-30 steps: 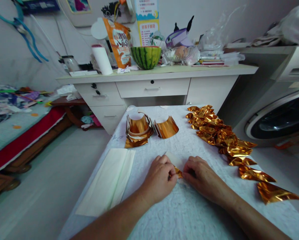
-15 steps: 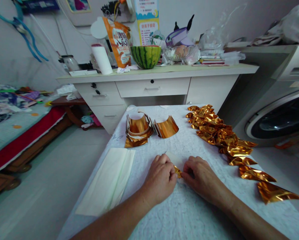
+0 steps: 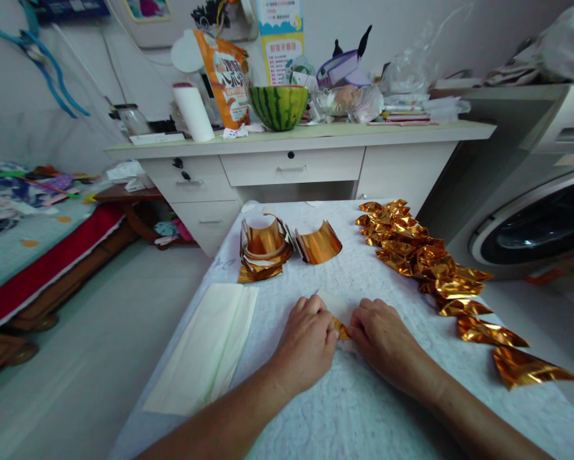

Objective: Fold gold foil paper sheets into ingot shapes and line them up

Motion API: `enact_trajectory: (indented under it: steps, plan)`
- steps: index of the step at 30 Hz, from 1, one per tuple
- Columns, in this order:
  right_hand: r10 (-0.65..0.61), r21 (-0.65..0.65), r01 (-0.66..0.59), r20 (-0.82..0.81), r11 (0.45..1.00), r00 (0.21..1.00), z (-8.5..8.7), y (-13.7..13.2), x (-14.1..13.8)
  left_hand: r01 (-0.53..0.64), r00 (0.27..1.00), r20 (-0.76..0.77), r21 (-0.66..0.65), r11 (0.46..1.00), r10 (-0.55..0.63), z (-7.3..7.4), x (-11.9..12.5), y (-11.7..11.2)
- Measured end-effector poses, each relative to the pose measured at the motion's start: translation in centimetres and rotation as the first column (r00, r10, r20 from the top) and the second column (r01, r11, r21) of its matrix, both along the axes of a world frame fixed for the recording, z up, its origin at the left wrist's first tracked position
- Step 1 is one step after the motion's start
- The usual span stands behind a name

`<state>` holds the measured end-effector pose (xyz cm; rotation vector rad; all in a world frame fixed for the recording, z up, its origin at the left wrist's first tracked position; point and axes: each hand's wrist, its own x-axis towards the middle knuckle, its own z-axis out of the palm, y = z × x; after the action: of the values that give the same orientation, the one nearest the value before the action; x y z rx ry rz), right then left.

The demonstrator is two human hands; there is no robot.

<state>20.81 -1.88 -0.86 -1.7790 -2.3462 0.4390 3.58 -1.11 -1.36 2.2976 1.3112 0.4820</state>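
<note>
Low over the cloth-covered table (image 3: 287, 409), my left hand (image 3: 310, 338) is closed on the left side of a small piece of gold foil paper (image 3: 342, 329). My right hand (image 3: 381, 335) pinches its right side, with the fingers curled in. Only a bit of gold shows between the two hands; the rest is hidden. Just beyond it a pale whitish sheet (image 3: 333, 303) lies flat. Curved gold foil sheets (image 3: 319, 244) and a stacked roll of them (image 3: 265, 246) stand farther back. To the right runs a row of folded gold foil pieces (image 3: 433, 262).
Folded pale paper (image 3: 205, 348) lies on the table's left side. Behind stands a white desk (image 3: 296, 144) bearing a cut watermelon (image 3: 278, 107), an orange pouch (image 3: 224, 80) and a paper roll (image 3: 193, 114). A washing machine (image 3: 527, 172) is at right, a bed (image 3: 47, 243) at left.
My right fingers have curled in closer around the foil's right side. My left hand holds nearly the same place. The view has shifted very slightly.
</note>
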Motion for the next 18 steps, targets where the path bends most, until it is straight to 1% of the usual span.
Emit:
enact_trajectory:
  steps: [7,11,16,18]
  plan:
    - [-0.013,0.019,0.012,0.025,1.0,1.0,-0.21,-0.12,-0.18,-0.003,1.0,-0.004,0.024,1.0,0.003,-0.3,-0.01,0.01]
    - [-0.031,0.029,0.031,0.005,0.999,1.0,-0.33,-0.28,-0.09,-0.018,0.999,0.046,0.012,1.0,0.017,-0.42,-0.06,0.14]
    - [-0.079,0.099,0.078,0.001,0.992,0.997,-0.59,-0.62,0.12,0.044,0.996,0.084,-0.032,0.999,-0.041,-0.25,-0.35,0.48]
    - [-0.077,0.132,0.078,-0.01,0.988,0.997,-0.74,-0.72,0.18,0.063,0.993,0.099,-0.056,0.996,-0.057,-0.17,-0.52,0.58]
